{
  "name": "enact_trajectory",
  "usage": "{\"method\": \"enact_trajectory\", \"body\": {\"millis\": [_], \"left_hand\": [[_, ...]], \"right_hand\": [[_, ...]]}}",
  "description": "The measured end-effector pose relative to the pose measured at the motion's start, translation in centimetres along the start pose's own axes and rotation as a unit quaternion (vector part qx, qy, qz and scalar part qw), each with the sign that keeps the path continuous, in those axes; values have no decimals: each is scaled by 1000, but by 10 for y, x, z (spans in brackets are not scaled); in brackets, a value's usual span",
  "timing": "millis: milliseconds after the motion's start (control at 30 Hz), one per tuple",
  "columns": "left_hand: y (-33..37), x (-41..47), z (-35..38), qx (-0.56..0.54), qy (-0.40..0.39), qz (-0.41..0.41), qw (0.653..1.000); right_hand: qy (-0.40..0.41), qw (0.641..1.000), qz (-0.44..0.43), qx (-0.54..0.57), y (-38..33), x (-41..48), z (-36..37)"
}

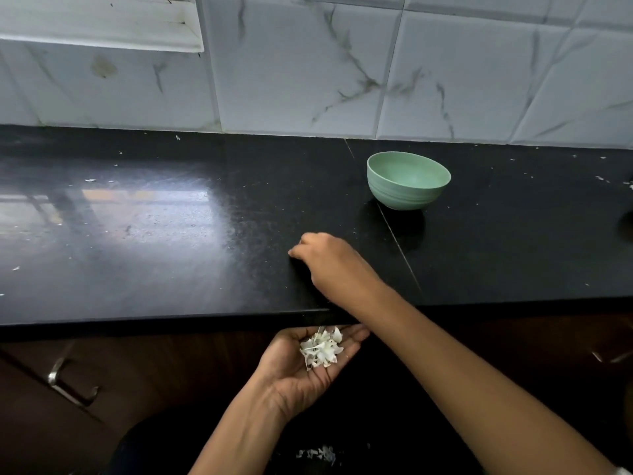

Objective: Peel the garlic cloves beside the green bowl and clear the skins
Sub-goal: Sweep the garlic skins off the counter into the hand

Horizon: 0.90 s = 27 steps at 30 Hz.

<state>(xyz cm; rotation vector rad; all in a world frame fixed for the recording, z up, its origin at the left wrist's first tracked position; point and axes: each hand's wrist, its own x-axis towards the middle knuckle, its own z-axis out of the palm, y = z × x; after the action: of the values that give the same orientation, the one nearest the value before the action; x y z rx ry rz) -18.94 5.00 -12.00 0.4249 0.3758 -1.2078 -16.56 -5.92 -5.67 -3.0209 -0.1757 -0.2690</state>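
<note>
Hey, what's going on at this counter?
A person is gathering garlic skins. The left hand, cupped palm up just below the edge of the black counter, carries a pile of them. The right hand rests on the counter, fingers curled, short of the green bowl. A few white flecks lie scattered on the counter.

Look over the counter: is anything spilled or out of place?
Yes. White flecks lie scattered across the counter, far from the skins piled in the left hand. More bits lie on a dark surface below the counter edge. The bowl stands upright.
</note>
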Motion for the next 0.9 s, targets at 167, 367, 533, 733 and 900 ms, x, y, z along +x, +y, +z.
{"method": "enact_trajectory", "body": {"millis": [167,367,533,733,900], "left_hand": [[-4,-2,2,-30,-12,10,999],[-7,-6,6,-14,29,29,999],[-10,-7,9,-44,19,33,998],[-9,-10,8,-21,-16,33,999],[-10,0,7,-5,-8,43,999]], "right_hand": [[52,998,-1,35,-19,-61,2],[95,991,-6,94,-28,-89,0],[155,977,14,144,-24,-85,-1],[142,980,4,137,-28,-84,-4],[48,968,22,244,-9,-70,-24]]}}
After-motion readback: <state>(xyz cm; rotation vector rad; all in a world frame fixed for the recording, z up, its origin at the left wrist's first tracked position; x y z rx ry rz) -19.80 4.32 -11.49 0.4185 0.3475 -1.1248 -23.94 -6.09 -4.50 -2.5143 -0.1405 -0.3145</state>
